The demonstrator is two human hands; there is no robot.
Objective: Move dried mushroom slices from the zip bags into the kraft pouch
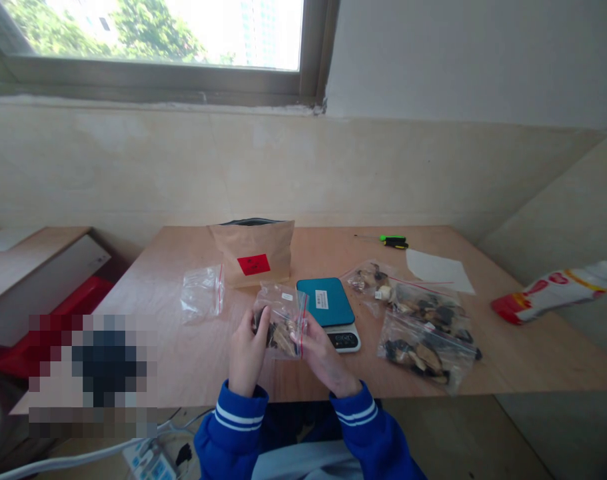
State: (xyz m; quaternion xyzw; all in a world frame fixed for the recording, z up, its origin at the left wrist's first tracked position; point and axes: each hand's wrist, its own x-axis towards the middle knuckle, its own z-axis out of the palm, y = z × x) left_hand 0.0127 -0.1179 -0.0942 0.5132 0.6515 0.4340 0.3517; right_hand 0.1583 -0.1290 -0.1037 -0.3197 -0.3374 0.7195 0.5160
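Observation:
Between my two hands is a clear zip bag (283, 333) with dark and tan dried slices inside. My left hand (248, 350) grips its left side, thumb on top. At the red zip strip on the right, my right hand (323, 350) pinches the bag's edge. Just behind my right hand is a kitchen scale (340, 300) with a teal top and a black display; nothing lies on its plate. A brown paper pouch (256, 250) with a red label stands open at the top behind the bag. To its left lies an unfilled clear zip bag (200, 293).
Several filled zip bags (423, 357) lie right of the scale. Farther back are screwdrivers (396, 242) and a sheet of white paper (440, 270). A white and red bottle (553, 293) is at the right. The table's front edge (293, 397) runs below my hands.

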